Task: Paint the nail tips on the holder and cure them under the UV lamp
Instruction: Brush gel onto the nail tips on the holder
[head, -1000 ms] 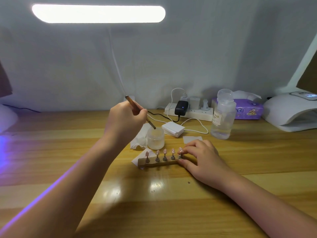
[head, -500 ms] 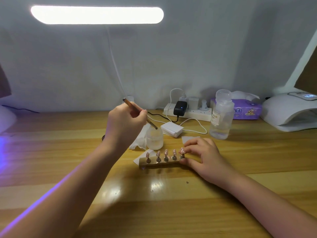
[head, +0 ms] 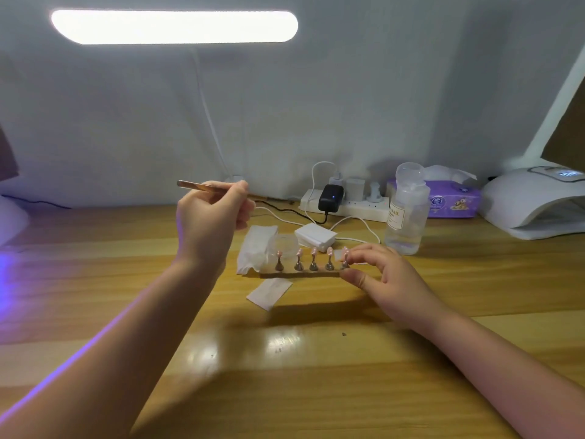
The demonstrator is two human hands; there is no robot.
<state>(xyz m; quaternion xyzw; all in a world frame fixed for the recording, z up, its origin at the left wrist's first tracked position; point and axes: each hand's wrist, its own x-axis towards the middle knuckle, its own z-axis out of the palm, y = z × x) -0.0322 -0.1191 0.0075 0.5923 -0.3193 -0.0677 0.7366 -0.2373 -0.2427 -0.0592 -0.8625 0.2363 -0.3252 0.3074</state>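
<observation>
My right hand (head: 384, 274) pinches the holder (head: 304, 273), lying left-right; my left hand (head: 209, 217) grips the brush (head: 202, 186) level above it, bristles blurred.

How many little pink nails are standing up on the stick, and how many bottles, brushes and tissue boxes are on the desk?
Pink nail tips on the holder: 5
Clear bottle: 1
Brush, held in the left hand: 1
Purple tissue box: 1
Total: 8
</observation>
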